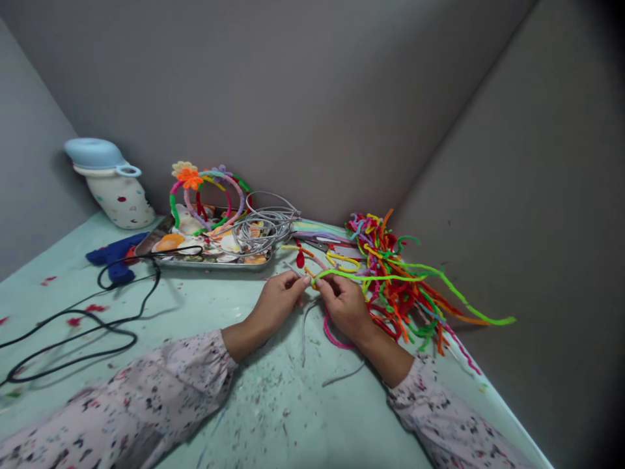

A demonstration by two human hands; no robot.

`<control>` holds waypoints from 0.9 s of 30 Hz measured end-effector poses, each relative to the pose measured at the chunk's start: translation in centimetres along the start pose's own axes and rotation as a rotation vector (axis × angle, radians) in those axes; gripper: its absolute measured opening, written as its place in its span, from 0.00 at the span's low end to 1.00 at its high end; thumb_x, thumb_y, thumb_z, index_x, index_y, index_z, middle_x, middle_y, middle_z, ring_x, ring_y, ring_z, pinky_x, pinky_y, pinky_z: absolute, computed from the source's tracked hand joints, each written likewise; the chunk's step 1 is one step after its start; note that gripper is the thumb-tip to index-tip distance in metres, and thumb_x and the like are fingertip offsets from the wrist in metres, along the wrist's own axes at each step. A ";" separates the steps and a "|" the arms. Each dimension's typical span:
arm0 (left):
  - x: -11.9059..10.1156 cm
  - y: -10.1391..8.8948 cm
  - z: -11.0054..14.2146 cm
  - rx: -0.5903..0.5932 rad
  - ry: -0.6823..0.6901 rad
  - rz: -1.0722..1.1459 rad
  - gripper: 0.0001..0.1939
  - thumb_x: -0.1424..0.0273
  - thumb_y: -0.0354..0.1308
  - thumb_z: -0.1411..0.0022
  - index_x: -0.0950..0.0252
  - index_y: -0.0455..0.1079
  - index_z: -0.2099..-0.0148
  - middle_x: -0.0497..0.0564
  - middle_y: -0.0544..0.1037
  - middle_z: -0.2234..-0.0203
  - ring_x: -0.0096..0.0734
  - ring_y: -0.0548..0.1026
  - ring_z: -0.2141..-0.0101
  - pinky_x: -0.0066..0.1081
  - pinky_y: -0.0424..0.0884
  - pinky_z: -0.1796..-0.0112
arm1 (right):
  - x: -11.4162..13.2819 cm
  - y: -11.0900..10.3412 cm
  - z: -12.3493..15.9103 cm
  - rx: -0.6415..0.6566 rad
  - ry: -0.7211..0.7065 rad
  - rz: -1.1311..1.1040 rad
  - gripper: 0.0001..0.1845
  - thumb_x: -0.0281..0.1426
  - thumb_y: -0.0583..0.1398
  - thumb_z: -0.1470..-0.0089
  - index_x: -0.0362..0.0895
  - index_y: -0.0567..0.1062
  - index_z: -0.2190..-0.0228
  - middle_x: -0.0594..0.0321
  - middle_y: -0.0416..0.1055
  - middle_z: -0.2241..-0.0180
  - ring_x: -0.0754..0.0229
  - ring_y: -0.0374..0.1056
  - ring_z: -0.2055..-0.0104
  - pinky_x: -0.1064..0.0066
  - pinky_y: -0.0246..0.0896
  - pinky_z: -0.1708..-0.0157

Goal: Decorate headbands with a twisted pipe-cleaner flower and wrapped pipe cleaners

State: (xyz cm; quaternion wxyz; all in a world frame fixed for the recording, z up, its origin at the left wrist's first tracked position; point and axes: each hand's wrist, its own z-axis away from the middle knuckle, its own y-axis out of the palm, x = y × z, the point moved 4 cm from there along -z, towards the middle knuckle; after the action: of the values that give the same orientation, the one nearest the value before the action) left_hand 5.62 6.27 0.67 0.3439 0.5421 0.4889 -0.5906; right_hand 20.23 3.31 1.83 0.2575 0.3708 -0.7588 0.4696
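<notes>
My left hand (pixel 282 296) and my right hand (pixel 343 303) meet above the middle of the table, their fingertips pinched close together. Between them runs a bright green pipe cleaner (pixel 385 278), gripped by both hands near one end. Its long free part trails off to the right over the pile. A grey wire (pixel 303 332) hangs down beside my fingers; whether it is joined to the pipe cleaner I cannot tell. A pink ring (pixel 336 339) lies partly hidden below my right hand. Near my fingertips sits a small red piece (pixel 300 258).
A tangled heap of coloured pipe cleaners (pixel 395 286) lies on the right, with scissors (pixel 342 251) beside it. Behind stands a metal tray (pixel 215 264) bearing colourful hoops (pixel 213 195) and coiled wire (pixel 271 228). Leftward are a blue glue gun (pixel 120 254), its black cord (pixel 131 335) and a bottle (pixel 120 195).
</notes>
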 end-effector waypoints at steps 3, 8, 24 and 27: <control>0.0 0.1 0.0 0.006 -0.019 0.000 0.19 0.54 0.53 0.42 0.65 0.65 0.75 0.46 0.69 0.85 0.26 0.61 0.81 0.28 0.55 0.77 | 0.1 -0.1 0.0 0.004 -0.002 -0.003 0.13 0.37 0.55 0.43 0.42 0.76 0.69 0.61 0.74 0.73 0.61 0.68 0.71 0.72 0.61 0.68; -0.2 0.1 0.0 0.031 0.005 -0.006 0.22 0.54 0.52 0.41 0.65 0.64 0.78 0.46 0.68 0.85 0.26 0.62 0.80 0.28 0.56 0.76 | 0.3 -0.2 0.0 -0.002 -0.047 0.002 0.11 0.35 0.55 0.43 0.43 0.75 0.66 0.61 0.74 0.70 0.60 0.68 0.69 0.71 0.61 0.66; 0.1 0.3 -0.1 0.084 -0.001 0.122 0.18 0.56 0.52 0.40 0.66 0.67 0.73 0.45 0.69 0.86 0.24 0.64 0.83 0.27 0.57 0.77 | 0.2 0.4 -0.1 0.129 -0.096 0.044 0.11 0.29 0.55 0.46 0.44 0.75 0.62 0.61 0.71 0.70 0.61 0.64 0.71 0.70 0.60 0.69; 0.0 0.3 -0.1 0.076 -0.007 0.130 0.17 0.57 0.53 0.40 0.66 0.66 0.72 0.45 0.69 0.86 0.24 0.64 0.83 0.27 0.57 0.77 | 0.2 0.5 0.0 0.149 -0.078 0.050 0.11 0.30 0.55 0.45 0.44 0.75 0.62 0.61 0.71 0.70 0.62 0.63 0.73 0.71 0.59 0.71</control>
State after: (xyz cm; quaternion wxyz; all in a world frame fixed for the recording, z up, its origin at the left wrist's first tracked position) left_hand 5.94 6.30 0.58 0.3625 0.5833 0.4286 -0.5871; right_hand 19.69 3.44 1.70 0.1875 0.3878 -0.7404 0.5160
